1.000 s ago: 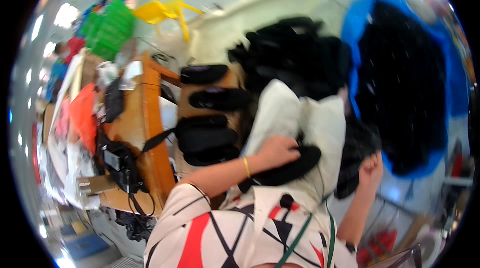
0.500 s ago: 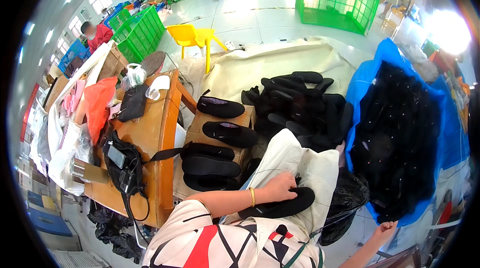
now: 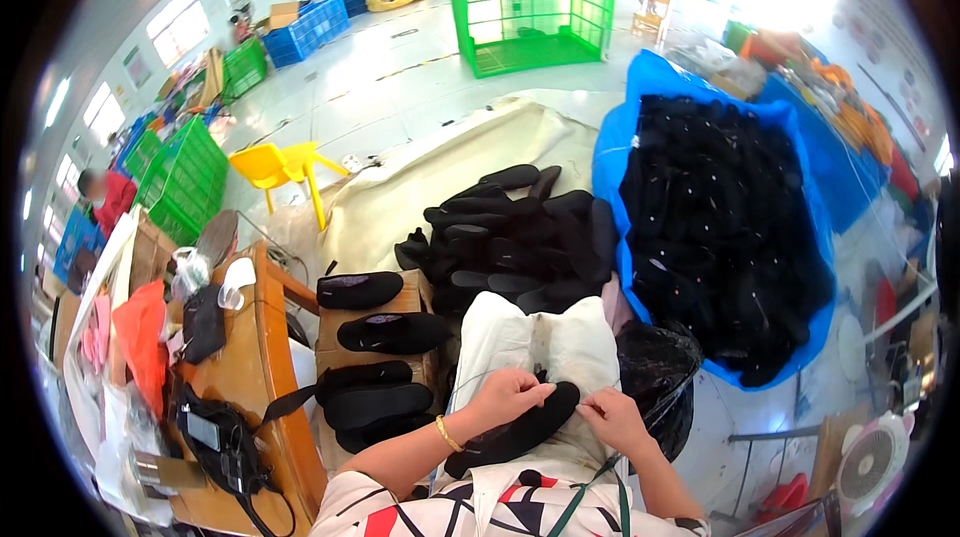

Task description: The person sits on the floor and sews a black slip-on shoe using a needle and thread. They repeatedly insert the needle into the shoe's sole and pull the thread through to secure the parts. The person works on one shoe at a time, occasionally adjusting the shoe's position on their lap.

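A black cloth shoe point(image 3: 525, 434) lies slanted across the white cloth point(image 3: 580, 337) on my lap. My left hand point(image 3: 508, 399), with a gold bracelet at the wrist, is closed with its fingertips pinched at the shoe's upper edge. My right hand point(image 3: 612, 420) is beside the shoe's rounded end, thumb and fingers pressed together; whatever may be between them is too small to make out. Left of my lap, several black shoes point(image 3: 378, 403) sit in a column on a cardboard box point(image 3: 328, 332). Beyond my knees lies a heap of black shoes point(image 3: 520, 237).
A blue bag point(image 3: 612, 152) full of black pieces stands at right, near a black plastic bag point(image 3: 655, 367). At left is a wooden table point(image 3: 285, 377) with a black waist bag point(image 3: 225, 447). Farther off are a yellow chair point(image 3: 265, 165), a green crate point(image 3: 535, 57) and a person in red point(image 3: 115, 202).
My right hand has come in from the far right to the shoe. My left hand stays at the shoe's edge. The whole view has swung to the right.
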`<state>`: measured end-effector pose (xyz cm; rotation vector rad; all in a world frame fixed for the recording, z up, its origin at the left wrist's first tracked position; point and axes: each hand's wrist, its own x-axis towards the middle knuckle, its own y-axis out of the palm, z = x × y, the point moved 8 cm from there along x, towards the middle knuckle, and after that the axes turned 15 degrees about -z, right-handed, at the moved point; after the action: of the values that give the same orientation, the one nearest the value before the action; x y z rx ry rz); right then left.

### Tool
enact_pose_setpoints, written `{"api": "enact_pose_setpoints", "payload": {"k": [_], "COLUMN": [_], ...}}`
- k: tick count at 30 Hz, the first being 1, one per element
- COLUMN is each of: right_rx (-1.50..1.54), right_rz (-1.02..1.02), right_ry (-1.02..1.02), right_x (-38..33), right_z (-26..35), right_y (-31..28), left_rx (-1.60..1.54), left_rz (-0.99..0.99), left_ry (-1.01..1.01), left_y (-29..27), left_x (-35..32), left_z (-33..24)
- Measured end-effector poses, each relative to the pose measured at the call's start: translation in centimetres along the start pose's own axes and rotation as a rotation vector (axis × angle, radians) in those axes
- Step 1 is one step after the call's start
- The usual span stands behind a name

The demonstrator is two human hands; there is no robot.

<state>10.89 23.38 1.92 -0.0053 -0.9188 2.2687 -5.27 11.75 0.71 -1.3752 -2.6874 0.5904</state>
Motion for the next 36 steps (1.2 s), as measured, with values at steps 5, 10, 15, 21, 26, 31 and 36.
{"api": "enact_pose_setpoints", "payload": {"k": [5,10,15,21,26,31,36], "right_rx": [0.071,0.228,0.395,0.043,-0.052,0.129,0.243], "right_rz": [-0.048,-0.045,0.04,-0.026,-0.05,0.012,-0.042], "right_ry": [-0.208,-0.019,0.319,-0.078,-0.138,-0.029,0.069], "right_x": [-1.0,-1.3,1.7,3.4,3.5,3.2,2.4], "right_z": [6.6,2.4,1.5,2.1,2.8,2.1,1.4], "right_y": [0.4,1.5,1.6,4.1,4.9,5.8,7.5], "left_rx": [0.209,-0.284,-0.633,-0.006,-0.079,-0.342,-0.56], "left_rz": [0.146,0.198,0.218,0.104,0.02,0.085,0.094], "left_ry": [-0.067,-0.516,-0.727,-0.21,-0.16,-0.501,-0.602], "left_y": [3.9,4.2,3.0,1.2,0.7,1.2,2.7], "left_x": [-0.9,-1.6,-2.6,-2.0,-1.5,-1.6,-2.2], "left_z": [1.8,5.3,5.3,4.3,3.3,7.0,8.7]}}
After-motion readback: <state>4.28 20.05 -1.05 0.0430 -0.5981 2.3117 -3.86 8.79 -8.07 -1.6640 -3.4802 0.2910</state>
